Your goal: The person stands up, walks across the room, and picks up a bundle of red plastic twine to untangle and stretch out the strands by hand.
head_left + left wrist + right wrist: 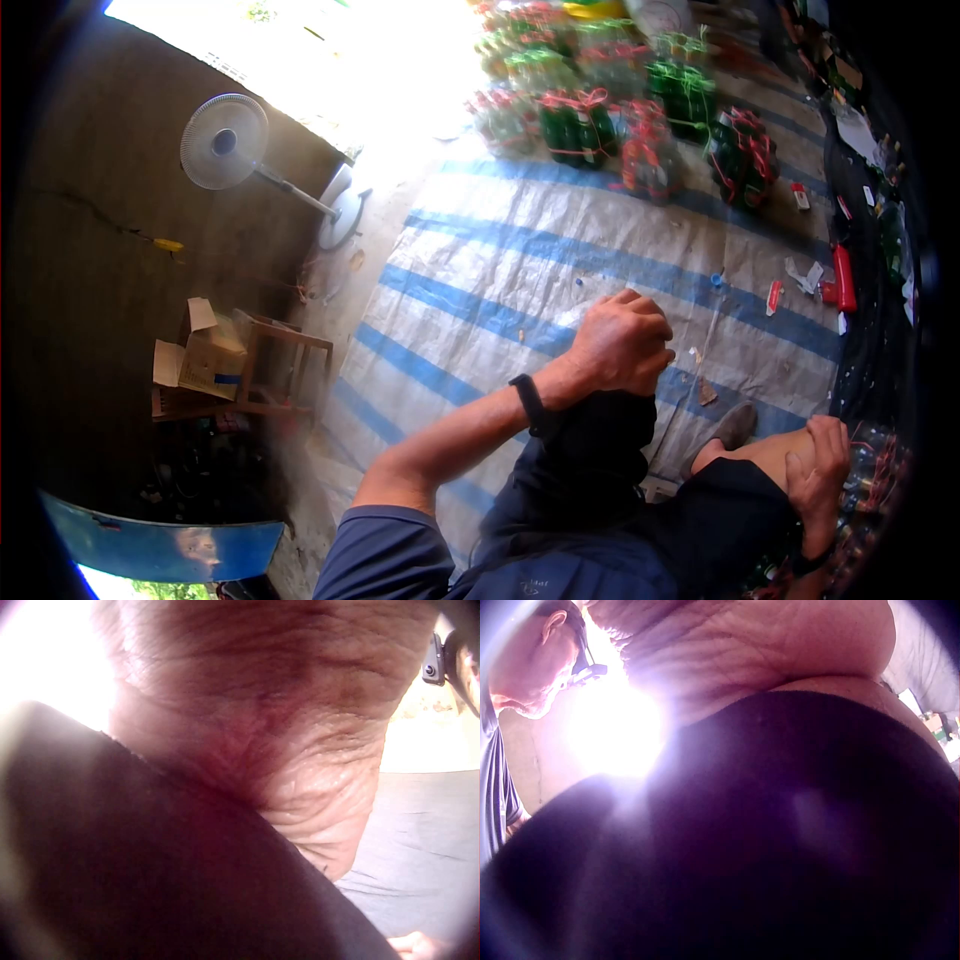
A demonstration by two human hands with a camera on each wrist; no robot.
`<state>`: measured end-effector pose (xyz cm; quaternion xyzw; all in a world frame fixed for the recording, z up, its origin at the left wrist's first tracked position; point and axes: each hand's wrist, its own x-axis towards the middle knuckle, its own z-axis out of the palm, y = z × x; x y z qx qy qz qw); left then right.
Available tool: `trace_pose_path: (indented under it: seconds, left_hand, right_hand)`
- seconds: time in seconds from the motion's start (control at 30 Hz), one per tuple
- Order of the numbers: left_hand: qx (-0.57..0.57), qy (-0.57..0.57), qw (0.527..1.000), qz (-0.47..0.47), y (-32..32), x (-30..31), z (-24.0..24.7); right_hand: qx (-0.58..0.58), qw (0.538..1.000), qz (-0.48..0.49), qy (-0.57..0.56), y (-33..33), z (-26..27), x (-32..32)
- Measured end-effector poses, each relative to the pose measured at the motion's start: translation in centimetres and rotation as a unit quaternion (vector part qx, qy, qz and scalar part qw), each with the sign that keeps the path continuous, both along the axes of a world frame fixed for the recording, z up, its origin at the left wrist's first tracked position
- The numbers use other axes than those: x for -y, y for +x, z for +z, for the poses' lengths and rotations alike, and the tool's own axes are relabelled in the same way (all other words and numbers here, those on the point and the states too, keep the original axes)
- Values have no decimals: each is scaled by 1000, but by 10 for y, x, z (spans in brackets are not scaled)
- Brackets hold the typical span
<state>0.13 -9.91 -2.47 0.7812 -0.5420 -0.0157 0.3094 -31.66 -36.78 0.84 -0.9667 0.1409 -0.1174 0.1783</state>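
My left hand point(622, 340) rests on the raised knee in dark cloth point(590, 440), its fingers loosely curled with nothing seen in them. In the left wrist view the palm heel point(300, 735) lies against dark fabric point(150, 862). On the bare skin near the other knee point(775, 458) rests my right hand point(818, 468), thumb apart from the fingers. The right wrist view shows that hand point(780, 645) over dark cloth point(780, 825); its fingers are out of sight there.
A blue-striped tarp point(560, 240) covers the floor. Tied bundles of bottles point(580, 125) stand at the back, with more bottles point(875, 460) beside the right hand. To the left are a standing fan point(225, 140), a cardboard box point(210, 360) and a wooden stool point(290, 335). A red object point(844, 278) lies right.
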Motion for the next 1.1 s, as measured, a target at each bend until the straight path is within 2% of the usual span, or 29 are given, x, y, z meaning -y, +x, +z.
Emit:
trace_pose_path:
  seconds: [0.63, 0.7, 0.83, 0.9, 0.97, 1.03, 1.1]
  left_hand:
    - [-5, 33, 999, -20, 7, -2, 7]
    - [25, 46, 998, -28, 9, -1, 3]
    - [-38, 103, 993, -47, 20, 1, 9]
    - [-70, 83, 991, -84, 29, -3, -4]
    - [-68, 121, 986, -94, 34, 13, 21]
    - [-90, 67, 989, -101, 39, 29, 9]
    - [-148, 107, 964, -196, 63, 10, 1]
  right_hand:
    - [-36, 999, 40, -4, -6, 4, 11]
    - [-58, 997, 57, -5, -4, 11, 10]
    - [-94, 992, 78, -6, 0, 21, 15]
    - [-112, 989, 90, 19, -2, 21, 21]
    - [-130, 987, 82, 46, 2, 17, 27]
    - [-136, 981, 124, 59, 1, 10, 40]
    - [-148, 972, 164, 74, 0, 8, 50]
